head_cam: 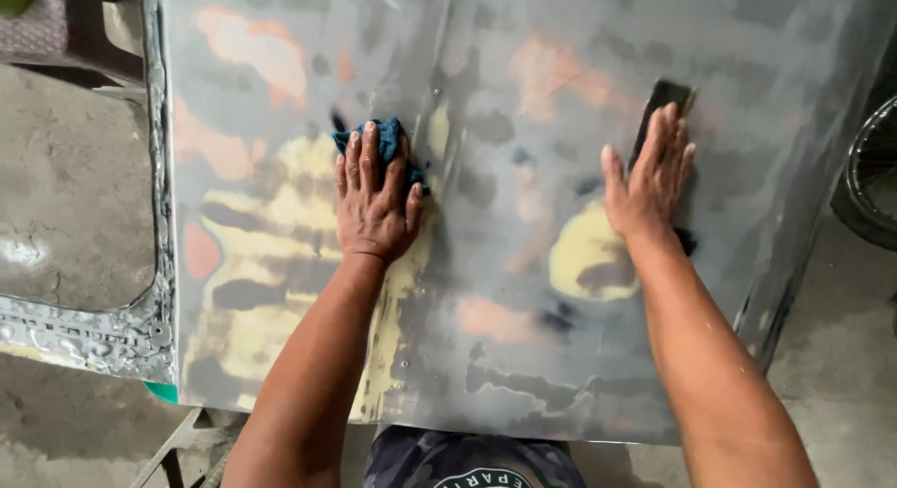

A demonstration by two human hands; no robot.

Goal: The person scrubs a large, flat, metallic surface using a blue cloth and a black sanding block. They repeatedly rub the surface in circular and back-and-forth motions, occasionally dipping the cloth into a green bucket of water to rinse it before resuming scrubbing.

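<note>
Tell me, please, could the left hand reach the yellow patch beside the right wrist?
Probably yes: the left hand presses a blue rag on the panel, and only bare panel lies between it and the patch.
</note>
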